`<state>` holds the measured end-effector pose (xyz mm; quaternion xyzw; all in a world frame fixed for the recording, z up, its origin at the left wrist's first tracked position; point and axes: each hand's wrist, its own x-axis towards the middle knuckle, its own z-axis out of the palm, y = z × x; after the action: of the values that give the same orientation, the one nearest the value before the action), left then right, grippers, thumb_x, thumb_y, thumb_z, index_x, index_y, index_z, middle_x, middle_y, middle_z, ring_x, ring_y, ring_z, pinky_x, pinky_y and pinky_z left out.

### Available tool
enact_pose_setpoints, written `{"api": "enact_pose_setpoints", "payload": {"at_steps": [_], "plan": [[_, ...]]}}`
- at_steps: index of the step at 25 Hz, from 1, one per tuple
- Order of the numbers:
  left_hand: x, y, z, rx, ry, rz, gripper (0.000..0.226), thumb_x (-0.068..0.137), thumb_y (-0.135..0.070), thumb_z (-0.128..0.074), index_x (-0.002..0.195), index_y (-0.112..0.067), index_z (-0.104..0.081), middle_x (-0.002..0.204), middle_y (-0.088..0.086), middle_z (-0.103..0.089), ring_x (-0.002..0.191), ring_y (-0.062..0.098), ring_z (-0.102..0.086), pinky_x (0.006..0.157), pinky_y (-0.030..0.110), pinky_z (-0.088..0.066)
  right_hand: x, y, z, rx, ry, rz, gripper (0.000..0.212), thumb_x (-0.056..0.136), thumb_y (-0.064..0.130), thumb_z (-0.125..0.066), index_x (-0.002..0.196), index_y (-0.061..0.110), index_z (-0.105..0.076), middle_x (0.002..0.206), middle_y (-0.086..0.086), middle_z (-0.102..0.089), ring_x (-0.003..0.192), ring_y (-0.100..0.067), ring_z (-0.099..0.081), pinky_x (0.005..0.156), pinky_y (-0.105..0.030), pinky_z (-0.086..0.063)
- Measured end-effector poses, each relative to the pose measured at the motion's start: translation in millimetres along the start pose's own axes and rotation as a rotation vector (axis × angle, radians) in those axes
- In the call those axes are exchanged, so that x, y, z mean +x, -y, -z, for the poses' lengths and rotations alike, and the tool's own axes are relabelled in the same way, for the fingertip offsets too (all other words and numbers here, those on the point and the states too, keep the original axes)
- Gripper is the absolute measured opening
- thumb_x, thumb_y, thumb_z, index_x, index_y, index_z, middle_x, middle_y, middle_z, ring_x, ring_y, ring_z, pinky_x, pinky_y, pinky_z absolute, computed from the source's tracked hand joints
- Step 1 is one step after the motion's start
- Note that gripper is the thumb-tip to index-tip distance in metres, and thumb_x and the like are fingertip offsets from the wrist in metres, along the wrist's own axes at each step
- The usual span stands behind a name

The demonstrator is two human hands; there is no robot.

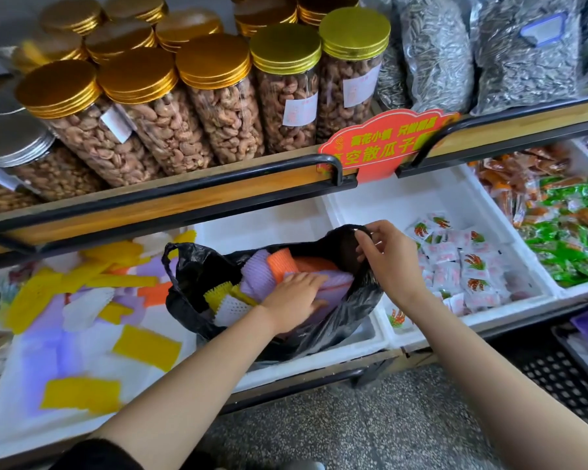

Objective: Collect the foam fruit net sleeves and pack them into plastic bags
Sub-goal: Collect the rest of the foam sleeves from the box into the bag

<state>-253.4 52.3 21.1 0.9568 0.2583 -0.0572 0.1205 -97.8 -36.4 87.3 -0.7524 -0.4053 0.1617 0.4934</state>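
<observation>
A black plastic bag stands open in a white foam bin on the lower shelf. Inside it lie purple, orange, yellow and white foam net sleeves. My left hand reaches into the bag and presses flat on a purple sleeve. My right hand pinches the bag's right handle and holds the mouth up. Several loose foam sleeves, mostly yellow, purple and white, lie scattered in the bin to the left of the bag.
Gold-lidded jars of nuts and bags of seeds fill the upper shelf behind a black rail. A white bin of small snack packets sits right of the bag, with green and orange packets beyond. Speckled floor lies below.
</observation>
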Motion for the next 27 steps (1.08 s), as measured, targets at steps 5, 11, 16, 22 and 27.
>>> {"api": "enact_pose_setpoints", "payload": {"at_steps": [5, 11, 16, 22, 27], "plan": [[-12.7, -2.1, 23.1, 0.202, -0.111, -0.075, 0.047, 0.099, -0.035, -0.039, 0.142, -0.016, -0.035, 0.149, 0.011, -0.026, 0.136, 0.027, -0.025, 0.111, 0.035, -0.013, -8.6, -2.2, -5.9, -0.245, 0.021, 0.053, 0.022, 0.094, 0.024, -0.054, 0.114, 0.013, -0.054, 0.098, -0.001, -0.060, 0.083, -0.021, -0.060, 0.066, -0.032, -0.044], [-69.9, 26.2, 59.1, 0.202, -0.449, -0.199, 0.035, 0.071, -0.015, -0.074, 0.105, -0.010, -0.066, 0.114, 0.013, -0.059, 0.108, 0.028, -0.048, 0.091, 0.036, -0.041, -37.4, 42.4, -46.5, -0.435, -0.119, 0.485, 0.023, 0.083, 0.010, -0.057, 0.105, 0.006, -0.059, 0.104, -0.013, -0.056, 0.094, -0.029, -0.048, 0.082, -0.033, -0.038], [-181.6, 101.7, 75.7, 0.133, -0.659, -0.174, 0.021, 0.087, -0.013, -0.053, 0.105, -0.008, -0.061, 0.108, 0.009, -0.055, 0.098, 0.026, -0.047, 0.083, 0.035, -0.038, -106.7, 112.5, -128.0, -0.189, 0.064, 0.745, 0.016, 0.089, 0.009, -0.050, 0.103, 0.007, -0.058, 0.096, -0.010, -0.058, 0.091, -0.025, -0.052, 0.087, -0.029, -0.039], [-310.1, 230.0, 0.0, 0.108, -0.481, 0.222, 0.020, 0.084, -0.020, -0.042, 0.102, -0.018, -0.052, 0.099, 0.003, -0.056, 0.089, 0.023, -0.049, 0.074, 0.034, -0.034, -151.4, 99.4, -272.3, -0.337, 0.491, 0.791, 0.027, 0.079, 0.007, -0.051, 0.106, 0.011, -0.055, 0.098, -0.007, -0.057, 0.086, -0.025, -0.054, 0.075, -0.032, -0.046], [-372.9, 309.4, -89.6, 0.095, -0.182, 0.449, 0.030, 0.072, -0.013, -0.062, 0.100, -0.017, -0.053, 0.100, 0.004, -0.055, 0.086, 0.028, -0.061, 0.075, 0.035, -0.042, -157.0, 55.2, -372.6, -0.655, 0.855, 0.461, 0.051, 0.088, 0.007, -0.048, 0.137, 0.013, -0.038, 0.136, -0.007, -0.040, 0.125, -0.028, -0.040, 0.099, -0.035, -0.040]]}}
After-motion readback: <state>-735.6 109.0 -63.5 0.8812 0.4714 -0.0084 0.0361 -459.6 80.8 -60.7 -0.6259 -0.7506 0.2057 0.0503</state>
